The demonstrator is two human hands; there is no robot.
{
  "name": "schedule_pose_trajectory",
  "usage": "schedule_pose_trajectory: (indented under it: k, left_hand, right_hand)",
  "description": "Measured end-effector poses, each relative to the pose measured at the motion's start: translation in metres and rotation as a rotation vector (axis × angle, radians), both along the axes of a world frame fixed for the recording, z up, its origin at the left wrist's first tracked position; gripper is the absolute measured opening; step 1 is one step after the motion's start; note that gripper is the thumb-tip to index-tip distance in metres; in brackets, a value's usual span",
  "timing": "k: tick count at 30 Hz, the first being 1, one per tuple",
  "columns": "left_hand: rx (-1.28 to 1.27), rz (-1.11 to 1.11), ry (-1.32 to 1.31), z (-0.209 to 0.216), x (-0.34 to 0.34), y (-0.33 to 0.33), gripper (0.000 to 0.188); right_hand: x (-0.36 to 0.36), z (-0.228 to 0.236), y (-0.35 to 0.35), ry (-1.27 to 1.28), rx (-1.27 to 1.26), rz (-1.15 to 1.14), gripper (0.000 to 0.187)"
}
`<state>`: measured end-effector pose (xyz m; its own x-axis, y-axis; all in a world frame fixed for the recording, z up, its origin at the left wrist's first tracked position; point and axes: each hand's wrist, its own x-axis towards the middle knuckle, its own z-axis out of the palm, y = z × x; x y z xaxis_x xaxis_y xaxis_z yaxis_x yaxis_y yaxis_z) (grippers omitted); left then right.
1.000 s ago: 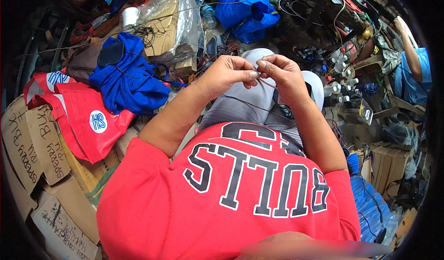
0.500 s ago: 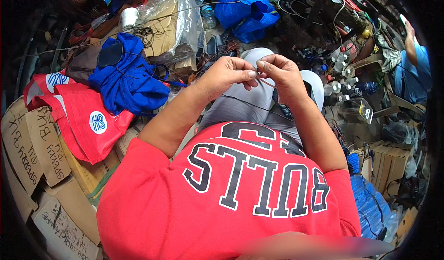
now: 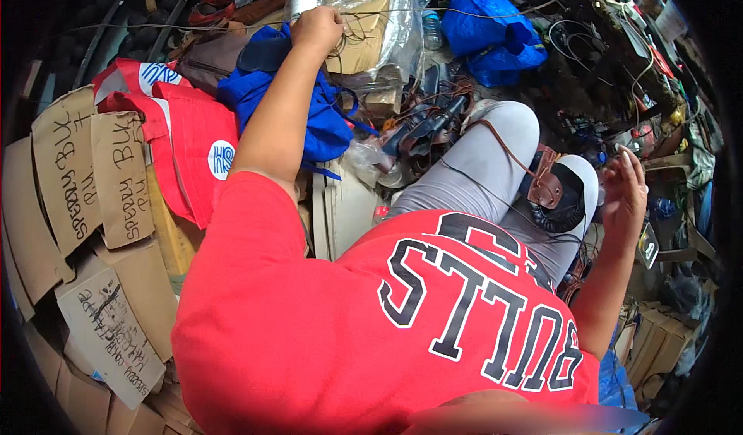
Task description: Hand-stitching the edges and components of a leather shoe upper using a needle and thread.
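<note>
My left hand (image 3: 317, 31) is stretched far out to the left. Its fingers are closed beside a white cylinder (image 3: 305, 0), either a spool or a cup, and what they hold, if anything, is hidden. Raised beside my right knee, my right hand (image 3: 624, 191) has its fingers extended upward, with nothing visible in them. On my lap rests a brown leather piece (image 3: 546, 187) with holes, over a dark, rounded, shoe-like part (image 3: 559, 214). A thin brown strap (image 3: 501, 142) runs from it across my grey-clad knee.
A blue cloth bag (image 3: 325, 129) and red bags (image 3: 190, 137) lie to my left, beside stacked cardboard (image 3: 120, 179). Plastic-wrapped cardboard (image 3: 368, 36) and a blue plastic bag (image 3: 495, 36) sit ahead. A dark cord (image 3: 155, 27) spans the upper area.
My hands were together above my lap; now they are far apart. The left has reached out to the white cylinder, and the right has moved rightward. The leather piece on my lap shows more fully.
</note>
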<state>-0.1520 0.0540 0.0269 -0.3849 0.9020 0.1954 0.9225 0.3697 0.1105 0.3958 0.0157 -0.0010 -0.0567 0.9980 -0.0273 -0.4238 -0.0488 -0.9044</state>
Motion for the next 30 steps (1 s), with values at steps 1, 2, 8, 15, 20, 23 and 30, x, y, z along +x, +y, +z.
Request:
schedule_pose_trajectory:
  k: [1,2,8,15,20,23,30]
  left_hand:
    - [-0.01,0.019,0.034,-0.001,-0.001,0.002,0.018]
    - [-0.021,0.039,0.065,-0.005,-0.002,0.005,0.018]
    - [0.014,0.001,0.123,-0.013,-0.02,0.053,0.022]
    - [-0.179,-0.061,0.19,-0.027,-0.03,0.093,0.018]
    - [-0.25,-0.03,0.181,-0.034,-0.034,0.103,0.02]
    - [-0.268,-0.014,0.192,-0.038,-0.044,0.108,0.021]
    - [-0.245,0.01,0.206,-0.037,-0.04,0.102,0.022]
  right_hand:
    - [0.011,-0.007,0.003,0.036,-0.003,0.001,0.023]
    - [0.014,-0.007,0.001,0.072,-0.001,0.006,0.022]
    - [0.036,-0.01,-0.013,-0.014,-0.045,-0.105,0.019]
    - [0.072,-0.023,-0.027,-0.055,-0.033,-0.174,0.02]
    - [0.081,-0.025,-0.036,-0.088,-0.077,-0.242,0.021]
    - [0.081,-0.028,-0.033,-0.117,-0.077,-0.261,0.021]
    - [0.069,-0.023,-0.033,-0.216,-0.095,-0.304,0.019]
